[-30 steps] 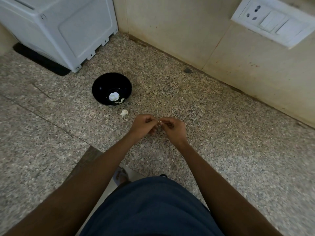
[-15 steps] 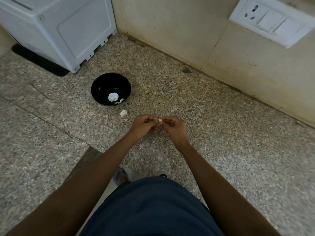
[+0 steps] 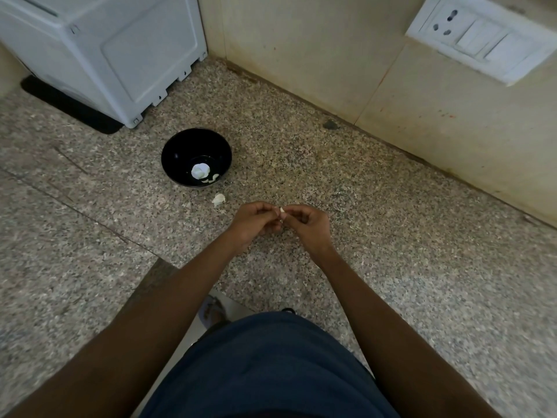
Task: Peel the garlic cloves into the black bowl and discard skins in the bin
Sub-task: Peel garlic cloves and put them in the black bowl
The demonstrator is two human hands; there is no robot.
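Observation:
A small pale garlic clove (image 3: 282, 210) is pinched between the fingertips of my left hand (image 3: 256, 223) and my right hand (image 3: 307, 226), which meet over the speckled counter. Up and to the left stands the black bowl (image 3: 180, 149). A white lump of garlic (image 3: 199, 171) and a couple of pale cloves (image 3: 212, 179) lie inside it. Just below the bowl, on the counter, rests a loose white garlic piece (image 3: 219, 199). No bin is in view.
A white appliance (image 3: 120, 52) on a black mat (image 3: 69, 105) fills the back left corner. A tiled wall with a white switch plate (image 3: 479, 37) runs along the back right. The counter's front edge (image 3: 180, 294) drops to the floor near my body.
Both hands stay together on the clove, with only slight finger movement. A little more of the pale clove shows between the fingertips.

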